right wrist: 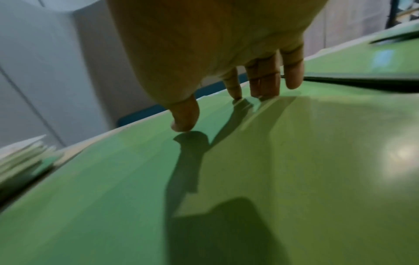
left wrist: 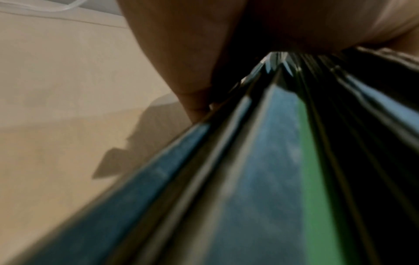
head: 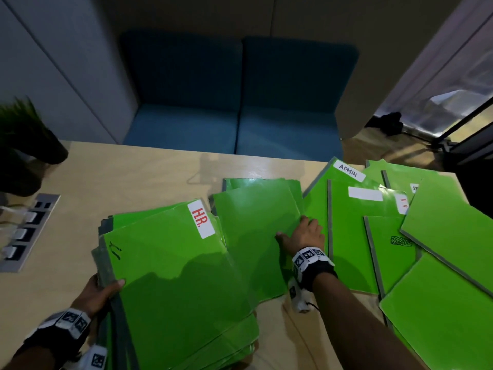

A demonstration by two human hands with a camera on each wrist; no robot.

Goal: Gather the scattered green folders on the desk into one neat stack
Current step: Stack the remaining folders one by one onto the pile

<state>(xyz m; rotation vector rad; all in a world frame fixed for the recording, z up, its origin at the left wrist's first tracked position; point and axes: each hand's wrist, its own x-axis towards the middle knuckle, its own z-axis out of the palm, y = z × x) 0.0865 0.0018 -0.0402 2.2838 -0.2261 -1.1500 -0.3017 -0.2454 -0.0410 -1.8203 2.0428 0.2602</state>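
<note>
A thick stack of green folders [head: 173, 284] lies at the front left of the desk, its top one labelled HR. My left hand [head: 104, 289] grips the stack's grey spine edge, thumb on top; in the left wrist view the spines [left wrist: 260, 170] fill the frame. My right hand [head: 301, 236] rests with straight fingers on a plain green folder [head: 256, 236] in the middle, fingertips [right wrist: 265, 89] touching its cover [right wrist: 249, 179]. More green folders [head: 354, 236] lie scattered at the right, one labelled ADMIN [head: 349, 169].
A metal power socket strip [head: 26, 231] is set into the wooden desk [head: 133, 177] at the left. A dark plant pot [head: 29, 145] stands at the far left corner. Blue seats [head: 234, 108] lie beyond the desk's far edge.
</note>
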